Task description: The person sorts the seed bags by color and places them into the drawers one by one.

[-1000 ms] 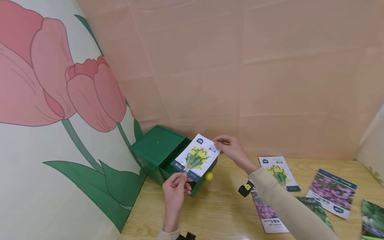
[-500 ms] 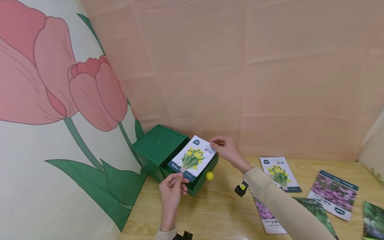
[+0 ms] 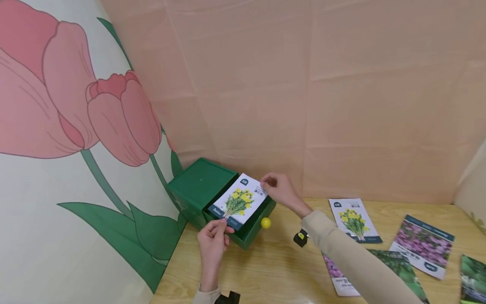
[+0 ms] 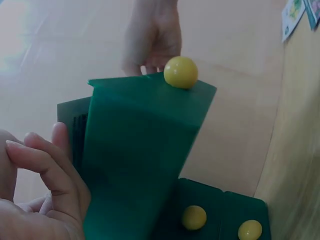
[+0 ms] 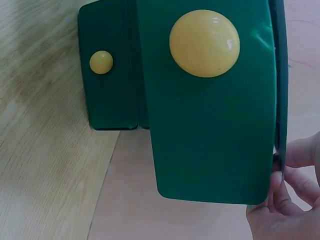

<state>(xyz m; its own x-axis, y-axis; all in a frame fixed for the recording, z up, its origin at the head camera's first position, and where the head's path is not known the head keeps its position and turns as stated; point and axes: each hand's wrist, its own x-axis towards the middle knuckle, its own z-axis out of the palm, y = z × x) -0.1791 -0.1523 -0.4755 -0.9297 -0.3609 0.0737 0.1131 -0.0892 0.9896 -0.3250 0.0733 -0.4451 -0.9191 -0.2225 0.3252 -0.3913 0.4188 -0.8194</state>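
A flat seed packet with yellow flowers printed on white lies across the pulled-out top drawer of a green drawer box. My left hand pinches the packet's near edge between thumb and fingers. At its far right corner, my right hand grips the packet with thumb and fingertips. The right wrist view shows the right hand holding the packet's edge by the drawer side. In the left wrist view, the left hand has curled fingers beside the packet's barcoded back. The drawer's inside is mostly covered.
A yellow knob sticks out from the drawer front. Lower drawers with yellow knobs stay in the box. To the right on the wooden table lie a yellow-flower packet, a pink-flower packet and several others, some under the right sleeve.
Both hands have moved left and slightly down with the packet, which now sits lower over the drawer. The packets on the table have stayed put.
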